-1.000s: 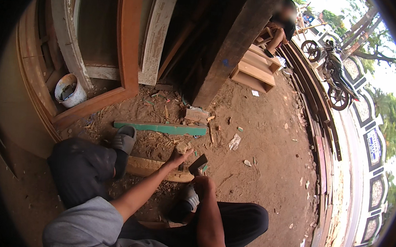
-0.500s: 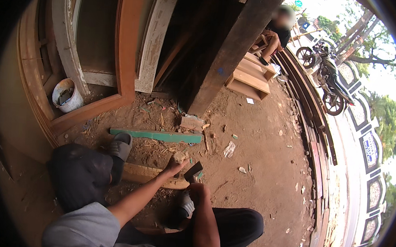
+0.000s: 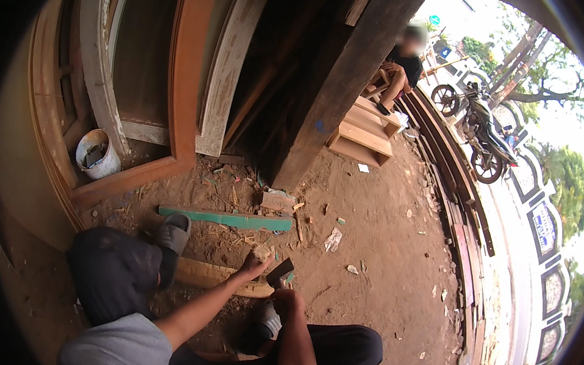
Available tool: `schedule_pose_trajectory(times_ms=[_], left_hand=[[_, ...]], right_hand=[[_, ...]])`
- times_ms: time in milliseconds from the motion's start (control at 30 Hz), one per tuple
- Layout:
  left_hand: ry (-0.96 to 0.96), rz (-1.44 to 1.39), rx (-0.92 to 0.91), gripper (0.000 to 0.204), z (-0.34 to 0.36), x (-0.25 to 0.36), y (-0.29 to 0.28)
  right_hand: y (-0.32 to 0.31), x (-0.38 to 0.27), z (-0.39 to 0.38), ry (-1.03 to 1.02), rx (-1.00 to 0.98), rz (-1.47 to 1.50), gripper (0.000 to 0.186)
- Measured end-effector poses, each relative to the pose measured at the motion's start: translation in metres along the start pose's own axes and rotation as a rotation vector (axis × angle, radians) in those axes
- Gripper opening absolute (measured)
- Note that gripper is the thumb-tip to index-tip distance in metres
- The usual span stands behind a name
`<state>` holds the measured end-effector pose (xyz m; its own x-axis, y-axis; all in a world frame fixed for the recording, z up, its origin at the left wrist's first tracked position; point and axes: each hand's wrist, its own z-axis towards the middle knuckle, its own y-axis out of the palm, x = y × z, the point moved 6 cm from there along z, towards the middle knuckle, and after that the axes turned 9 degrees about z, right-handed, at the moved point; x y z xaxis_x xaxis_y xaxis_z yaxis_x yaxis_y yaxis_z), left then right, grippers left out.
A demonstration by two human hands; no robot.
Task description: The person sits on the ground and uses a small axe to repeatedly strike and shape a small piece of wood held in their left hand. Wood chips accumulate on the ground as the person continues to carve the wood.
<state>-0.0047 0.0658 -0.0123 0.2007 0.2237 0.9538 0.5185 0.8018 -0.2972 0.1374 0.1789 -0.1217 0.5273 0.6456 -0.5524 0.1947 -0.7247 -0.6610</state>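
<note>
My left hand (image 3: 254, 268) is closed around a rough, tan block (image 3: 262, 252) that looks like wood, its far end sticking out past the fingers. It is above the right part of a pale timber (image 3: 211, 275) lying on the ground. Just to the right, my right hand (image 3: 288, 301) grips a tool with a dark, broad rectangular blade (image 3: 279, 273); its handle is mostly hidden in the fist. Blade and block are close together, with a small gap visible between them. Beyond both hands a green-painted plank (image 3: 225, 219) lies across the dirt.
Wood chips litter the dirt ground. Door frames (image 3: 185, 97) and a whitish bucket (image 3: 98, 154) stand at the left, beside a thick dark post (image 3: 329, 98). Farther right are a wooden shelf unit (image 3: 360, 145), a seated person (image 3: 404, 66), stacked planks (image 3: 459, 214) and a motorcycle (image 3: 481, 129).
The whole view has shifted, so the scene sits slightly lower in the picture. My hands keep their grips and stay in nearly the same place over the timber.
</note>
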Motion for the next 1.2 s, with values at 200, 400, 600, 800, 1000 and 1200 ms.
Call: schedule_pose_trajectory(times_ms=[200,400,600,800,1000,1200], left_hand=[[-0.111,-0.045,-0.028,0.026,0.0,0.009,0.002],[-0.087,0.008,0.01,0.032,0.008,0.019,0.001],[-0.035,0.001,0.016,0.033,0.01,0.011,0.01],[-0.06,-0.026,0.061,0.023,0.013,0.014,0.008],[0.024,-0.013,0.071,0.029,0.012,0.008,0.001],[-0.016,0.034,0.008,0.03,0.016,0.012,0.014]], right_hand=[[0.016,0.041,0.02,-0.013,-0.053,0.141,0.02],[0.016,0.045,0.014,0.147,-0.046,0.449,0.016],[-0.006,0.009,-0.001,0.452,-0.109,0.257,0.015],[0.003,0.021,0.0,0.215,-0.101,0.412,0.023],[-0.016,-0.032,-0.02,-0.051,-0.036,-0.071,0.024],[0.007,0.023,0.013,-0.022,-0.127,0.08,0.023]])
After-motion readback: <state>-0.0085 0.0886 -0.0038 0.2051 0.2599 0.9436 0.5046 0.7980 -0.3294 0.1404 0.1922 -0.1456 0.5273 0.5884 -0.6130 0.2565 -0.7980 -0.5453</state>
